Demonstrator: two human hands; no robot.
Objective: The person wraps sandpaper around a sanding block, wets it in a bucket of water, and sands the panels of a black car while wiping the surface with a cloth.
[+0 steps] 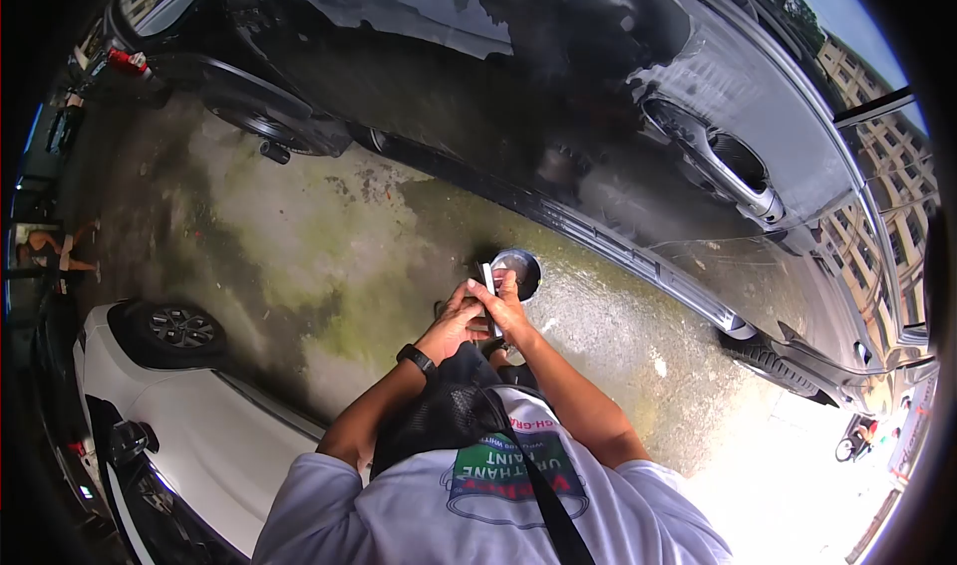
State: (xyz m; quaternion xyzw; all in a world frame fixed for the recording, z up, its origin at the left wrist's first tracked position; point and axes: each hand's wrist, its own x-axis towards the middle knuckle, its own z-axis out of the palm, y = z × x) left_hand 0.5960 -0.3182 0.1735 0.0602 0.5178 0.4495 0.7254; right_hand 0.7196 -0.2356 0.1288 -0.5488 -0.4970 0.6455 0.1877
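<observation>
My left hand, with a dark watch on its wrist, and my right hand come together in front of my body. Between them is a slim, flat white-and-dark block, standing on edge; its exact kind cannot be made out. Fingers of both hands are closed on it, partly hiding it. Just beyond, a dark round bucket sits on the ground, its near side covered by my right hand. A dark car with wet, patchy, dull panels stands across from me.
A protruding door handle and a side step run along the dark car. Behind me on the left is a white car. The concrete ground is stained and wet. A person is at far left.
</observation>
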